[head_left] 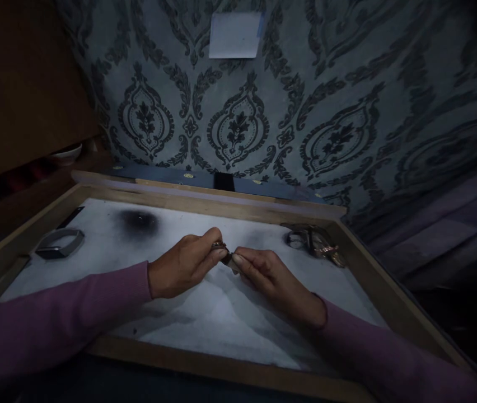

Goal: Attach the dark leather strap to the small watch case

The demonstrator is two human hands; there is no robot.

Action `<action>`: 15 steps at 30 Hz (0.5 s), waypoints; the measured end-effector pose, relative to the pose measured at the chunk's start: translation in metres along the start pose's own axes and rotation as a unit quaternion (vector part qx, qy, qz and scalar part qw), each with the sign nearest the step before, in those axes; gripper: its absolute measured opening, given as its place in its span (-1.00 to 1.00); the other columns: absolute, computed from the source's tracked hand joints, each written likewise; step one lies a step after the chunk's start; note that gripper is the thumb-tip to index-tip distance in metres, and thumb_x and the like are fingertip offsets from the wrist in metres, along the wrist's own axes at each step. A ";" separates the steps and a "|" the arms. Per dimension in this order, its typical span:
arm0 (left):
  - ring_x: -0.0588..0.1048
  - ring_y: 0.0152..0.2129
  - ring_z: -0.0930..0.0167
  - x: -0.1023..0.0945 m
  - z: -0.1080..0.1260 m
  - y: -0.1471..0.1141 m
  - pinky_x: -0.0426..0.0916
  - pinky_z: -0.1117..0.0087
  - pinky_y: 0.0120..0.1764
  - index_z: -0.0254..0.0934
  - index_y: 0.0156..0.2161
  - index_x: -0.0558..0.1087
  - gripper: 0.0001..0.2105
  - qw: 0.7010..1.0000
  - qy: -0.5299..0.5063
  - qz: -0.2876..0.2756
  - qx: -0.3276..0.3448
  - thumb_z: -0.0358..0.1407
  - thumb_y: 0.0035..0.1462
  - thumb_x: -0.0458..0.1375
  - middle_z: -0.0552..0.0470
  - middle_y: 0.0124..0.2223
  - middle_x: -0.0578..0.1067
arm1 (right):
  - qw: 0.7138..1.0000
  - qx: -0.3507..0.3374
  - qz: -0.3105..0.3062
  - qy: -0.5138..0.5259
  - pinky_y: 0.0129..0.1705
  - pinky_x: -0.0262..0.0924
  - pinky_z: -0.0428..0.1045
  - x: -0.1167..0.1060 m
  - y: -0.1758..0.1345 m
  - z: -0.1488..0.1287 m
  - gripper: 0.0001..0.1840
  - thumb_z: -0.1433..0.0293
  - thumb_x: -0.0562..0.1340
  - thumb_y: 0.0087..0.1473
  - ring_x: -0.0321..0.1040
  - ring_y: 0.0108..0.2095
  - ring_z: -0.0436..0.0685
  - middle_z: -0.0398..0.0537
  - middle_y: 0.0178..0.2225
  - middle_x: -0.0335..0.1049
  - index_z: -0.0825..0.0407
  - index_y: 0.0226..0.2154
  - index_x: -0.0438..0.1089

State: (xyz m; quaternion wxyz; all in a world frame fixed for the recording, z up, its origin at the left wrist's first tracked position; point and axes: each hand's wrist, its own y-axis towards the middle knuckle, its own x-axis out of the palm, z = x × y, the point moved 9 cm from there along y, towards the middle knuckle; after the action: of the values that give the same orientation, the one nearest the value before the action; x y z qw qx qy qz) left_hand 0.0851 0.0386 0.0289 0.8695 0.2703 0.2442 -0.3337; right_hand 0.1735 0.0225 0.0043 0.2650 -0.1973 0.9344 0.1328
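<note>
My left hand (194, 260) is closed in a pinch on a small dark piece with a metallic glint (219, 245), too small to name. Close beside it, my right hand (266, 274) pinches a small flat strip (230, 262) between thumb and fingers. The strip reaches toward the left fingertips and seems to meet the dark piece there; whether the two are joined I cannot tell. Both hands are held over the white floor of a shallow wooden tray (238, 382).
A grey loop-shaped band (60, 244) lies at the tray's left. A tangle of dark and coppery items (316, 240) sits at the right. The white floor bears a black smudge (138, 223). Behind the raised wooden rim stands a patterned wall (238, 129) with a white card (235, 36).
</note>
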 end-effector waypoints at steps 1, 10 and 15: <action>0.24 -0.58 0.49 0.000 0.000 0.000 0.11 0.47 -0.47 -0.23 -0.36 0.16 -0.86 1.000 -0.004 -0.001 -0.004 -0.31 0.27 -0.09 0.17 -0.51 0.25 | 0.999 -0.019 0.016 -0.049 -0.57 -0.10 -0.12 -0.003 -0.001 -0.004 -0.52 0.10 -0.06 0.29 -0.05 -0.62 -0.07 -0.26 -0.63 -0.03 0.03 -0.55 0.11; 0.20 -0.67 0.56 0.007 -0.018 0.000 0.11 0.54 -0.60 -0.29 -0.39 0.24 -0.75 0.984 -0.152 -0.022 -0.087 -0.18 0.26 -0.04 0.17 -0.57 0.27 | 0.980 -0.039 0.025 -0.192 -0.58 -0.14 -0.11 -0.005 -0.004 -0.003 -0.59 0.26 -0.10 0.32 -0.07 -0.66 -0.08 -0.28 -0.65 -0.05 0.02 -0.53 0.13; 0.21 -0.72 0.60 0.016 -0.023 0.001 0.11 0.58 -0.65 -0.32 -0.34 0.29 -0.82 0.965 -0.223 -0.066 -0.124 -0.22 0.19 0.05 0.20 -0.60 0.28 | 0.984 -0.022 -0.005 -0.177 -0.56 -0.11 -0.12 -0.001 -0.002 0.003 -0.59 0.21 -0.07 0.31 -0.01 -0.64 -0.07 -0.26 -0.65 0.03 0.03 -0.52 0.15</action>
State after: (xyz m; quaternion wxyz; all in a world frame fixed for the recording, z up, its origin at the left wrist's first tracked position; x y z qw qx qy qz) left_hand 0.0910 0.0471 0.0027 0.9048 0.0629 0.1011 -0.4088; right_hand 0.1770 0.0220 0.0020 0.4220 -0.1809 0.8689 0.1849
